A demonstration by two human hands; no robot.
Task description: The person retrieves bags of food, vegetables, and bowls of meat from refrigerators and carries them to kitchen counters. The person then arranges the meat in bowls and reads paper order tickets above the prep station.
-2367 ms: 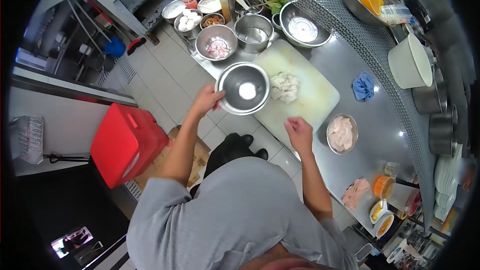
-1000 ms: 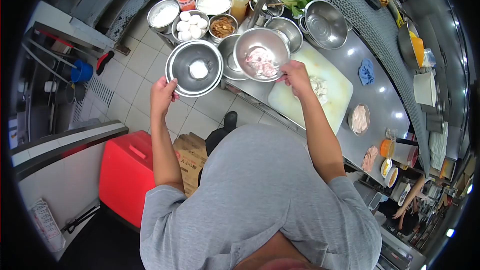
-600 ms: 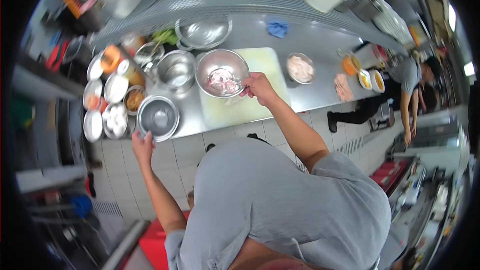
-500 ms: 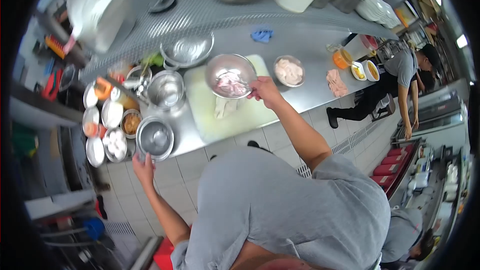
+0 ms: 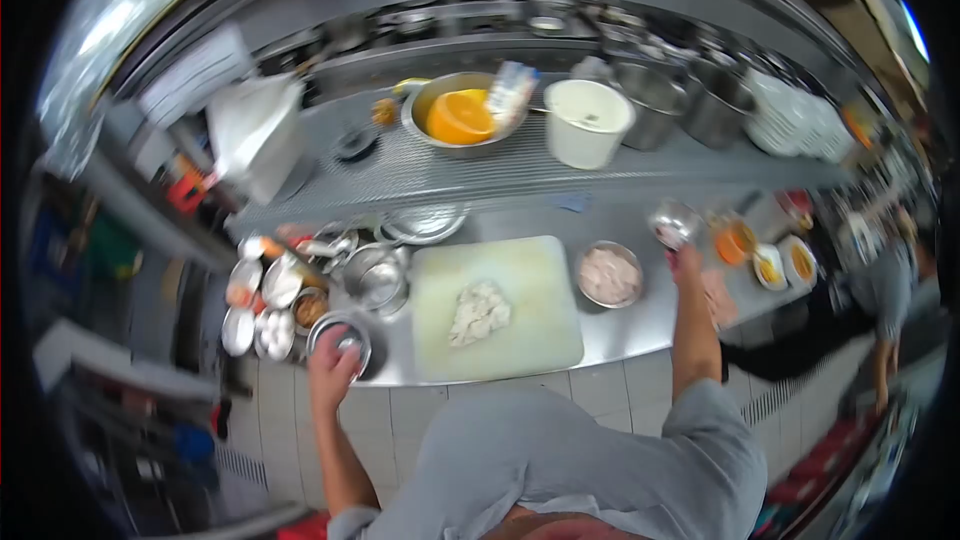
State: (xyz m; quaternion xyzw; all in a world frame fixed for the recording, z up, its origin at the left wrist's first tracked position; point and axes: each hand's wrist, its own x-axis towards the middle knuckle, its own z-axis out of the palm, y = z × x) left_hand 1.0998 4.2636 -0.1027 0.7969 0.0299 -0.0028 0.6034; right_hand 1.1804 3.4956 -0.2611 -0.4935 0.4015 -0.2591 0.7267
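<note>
My right hand grips a metal bowl by its rim, beyond a bowl of pale raw meat. The bowl's contents are blurred. At the counter's left front, my left hand is closed at the near rim of another metal bowl; the fingertips are partly hidden and blurred. Between my hands, a pale chopped heap sits on the white cutting board. A flat pale pink piece lies right of my right hand.
Several small containers crowd the left, beside a deep metal pot. On the raised shelf stand an orange-filled bowl and a white tub. Sauce bowls stand right; another person is beyond them.
My right hand has carried its bowl from above the board to the right. The pale heap shows fully on the board. My left hand has moved over its bowl's rim; the view has turned.
</note>
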